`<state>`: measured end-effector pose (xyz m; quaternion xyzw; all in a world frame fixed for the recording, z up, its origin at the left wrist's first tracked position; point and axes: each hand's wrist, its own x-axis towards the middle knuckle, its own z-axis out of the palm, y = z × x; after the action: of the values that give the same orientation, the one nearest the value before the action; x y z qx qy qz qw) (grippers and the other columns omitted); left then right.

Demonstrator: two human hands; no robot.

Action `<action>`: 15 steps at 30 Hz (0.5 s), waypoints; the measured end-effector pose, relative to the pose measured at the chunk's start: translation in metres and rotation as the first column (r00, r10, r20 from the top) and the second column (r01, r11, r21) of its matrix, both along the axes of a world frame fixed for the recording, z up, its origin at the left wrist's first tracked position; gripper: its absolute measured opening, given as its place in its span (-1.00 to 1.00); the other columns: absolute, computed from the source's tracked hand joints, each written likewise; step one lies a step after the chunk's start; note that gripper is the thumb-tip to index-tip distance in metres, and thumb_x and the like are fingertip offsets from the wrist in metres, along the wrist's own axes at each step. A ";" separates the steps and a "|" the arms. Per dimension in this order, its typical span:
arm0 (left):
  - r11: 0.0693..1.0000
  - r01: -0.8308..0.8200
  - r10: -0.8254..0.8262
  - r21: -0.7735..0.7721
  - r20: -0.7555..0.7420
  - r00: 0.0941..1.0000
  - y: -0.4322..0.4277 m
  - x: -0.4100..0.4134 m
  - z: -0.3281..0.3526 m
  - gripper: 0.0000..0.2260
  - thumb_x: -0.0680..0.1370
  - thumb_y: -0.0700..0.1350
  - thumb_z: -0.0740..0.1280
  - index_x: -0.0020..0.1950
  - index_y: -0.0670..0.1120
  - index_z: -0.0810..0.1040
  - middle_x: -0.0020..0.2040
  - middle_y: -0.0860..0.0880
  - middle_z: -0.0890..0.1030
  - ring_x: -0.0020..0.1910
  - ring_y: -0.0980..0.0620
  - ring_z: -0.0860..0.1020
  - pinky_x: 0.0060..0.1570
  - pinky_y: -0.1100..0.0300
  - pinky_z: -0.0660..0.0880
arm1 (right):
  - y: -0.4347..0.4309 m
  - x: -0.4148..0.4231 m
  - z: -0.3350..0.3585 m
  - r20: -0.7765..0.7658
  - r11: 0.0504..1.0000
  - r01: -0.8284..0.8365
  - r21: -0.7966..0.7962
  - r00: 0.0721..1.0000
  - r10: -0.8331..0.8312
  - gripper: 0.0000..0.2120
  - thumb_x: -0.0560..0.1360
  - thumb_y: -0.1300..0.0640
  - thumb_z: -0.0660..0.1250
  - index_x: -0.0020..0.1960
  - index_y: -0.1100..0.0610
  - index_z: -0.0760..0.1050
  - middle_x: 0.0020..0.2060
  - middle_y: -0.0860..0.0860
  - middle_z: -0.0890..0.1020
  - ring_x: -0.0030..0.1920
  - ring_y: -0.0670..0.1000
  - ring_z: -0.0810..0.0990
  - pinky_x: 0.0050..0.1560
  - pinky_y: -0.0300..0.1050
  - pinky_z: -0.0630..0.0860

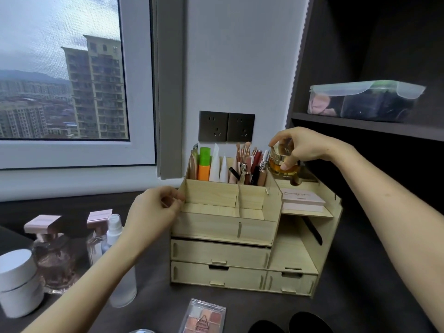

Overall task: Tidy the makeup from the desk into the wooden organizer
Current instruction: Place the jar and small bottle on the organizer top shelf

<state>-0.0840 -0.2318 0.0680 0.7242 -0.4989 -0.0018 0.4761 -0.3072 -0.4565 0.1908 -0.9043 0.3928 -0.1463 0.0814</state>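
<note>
The wooden organizer (221, 253) stands on the dark desk in the middle. Its back compartments hold tubes, brushes and lipsticks (245, 164). My right hand (298, 146) grips a gold-capped amber jar (280, 162) from above, over the organizer's back right corner. My left hand (153, 207) holds the organizer's left wall with curled fingers. A pink box (302, 199) lies on the right shelf. On the desk to the left stand two pink-capped perfume bottles (51, 251), a frosted spray bottle (120, 272) and a white jar (19, 284). An eyeshadow palette (204, 317) lies in front.
A dark shelf unit rises at the right, with a clear lidded plastic box (360, 99) on it just above my right hand. Two wall sockets (225, 127) sit behind the organizer. A window fills the left wall. Black objects (305, 324) lie at the bottom edge.
</note>
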 end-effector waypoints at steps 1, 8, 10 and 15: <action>1.000 0.002 -0.002 0.002 0.001 1.000 0.000 0.000 0.000 -0.88 0.48 -0.19 0.32 -0.15 -0.01 0.63 -0.25 0.01 0.63 -0.23 0.05 0.56 -0.22 0.19 0.47 | -0.001 0.000 -0.003 0.017 1.000 0.008 -0.026 1.000 -0.008 -0.46 0.31 0.24 0.50 0.22 -0.04 0.43 0.09 0.01 0.47 0.11 0.07 0.45 -0.09 -0.13 0.51; 0.998 -0.055 0.054 0.013 0.077 0.996 -0.001 -0.010 0.007 -0.88 0.48 -0.19 0.31 -0.15 -0.02 0.62 -0.27 0.04 0.61 -0.25 0.03 0.57 -0.13 0.09 0.54 | -0.011 -0.003 -0.010 0.140 0.998 0.030 0.059 0.989 -0.038 -0.46 0.32 0.24 0.50 0.22 -0.05 0.43 0.08 0.00 0.45 0.12 0.07 0.43 -0.16 -0.14 0.50; 0.999 -0.037 0.037 -0.006 0.126 0.991 -0.003 -0.019 0.013 -0.90 0.49 -0.16 0.31 -0.12 0.01 0.60 -0.24 0.06 0.59 -0.23 0.09 0.55 -0.18 0.17 0.48 | -0.013 -0.004 -0.010 0.155 0.995 0.026 0.096 0.987 -0.040 -0.48 0.32 0.24 0.49 0.21 -0.04 0.43 0.10 0.02 0.46 0.12 0.08 0.44 -0.14 -0.12 0.50; 0.996 0.075 -0.061 -0.045 0.247 0.967 -0.033 -0.055 0.046 -0.85 0.51 -0.11 0.28 0.01 -0.02 0.62 -0.11 0.05 0.64 -0.14 0.08 0.57 -0.05 0.16 0.52 | -0.017 -0.007 -0.007 0.170 0.988 -0.003 0.157 0.985 -0.024 -0.50 0.33 0.24 0.49 0.17 -0.07 0.43 0.12 0.02 0.48 0.15 0.09 0.46 -0.17 -0.16 0.49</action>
<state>-0.1392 -0.2643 0.1140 0.6882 -0.5782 0.0847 0.4299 -0.3139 -0.4739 0.1841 -0.8770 0.3995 -0.1928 0.1848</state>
